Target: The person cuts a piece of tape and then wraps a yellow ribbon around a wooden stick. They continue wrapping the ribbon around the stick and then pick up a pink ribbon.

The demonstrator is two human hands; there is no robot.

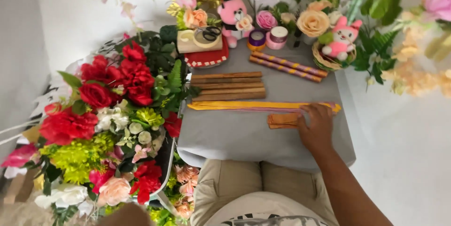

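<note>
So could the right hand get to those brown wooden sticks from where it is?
Probably yes. The right hand rests on the folded orange paper by the long yellow strip, and the brown wooden sticks lie just beyond that strip on the grey table, with nothing standing between.

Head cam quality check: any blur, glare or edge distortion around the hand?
Head view: soft, even daylight, no hard shadows; white walls wash out at right. The right hand on the orange folded paper is slightly soft; flowers at the right edge blur and stretch.

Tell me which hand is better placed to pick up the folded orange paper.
The right hand: it already rests beside the folded orange paper on the grey table. The left hand is not in view.
</note>
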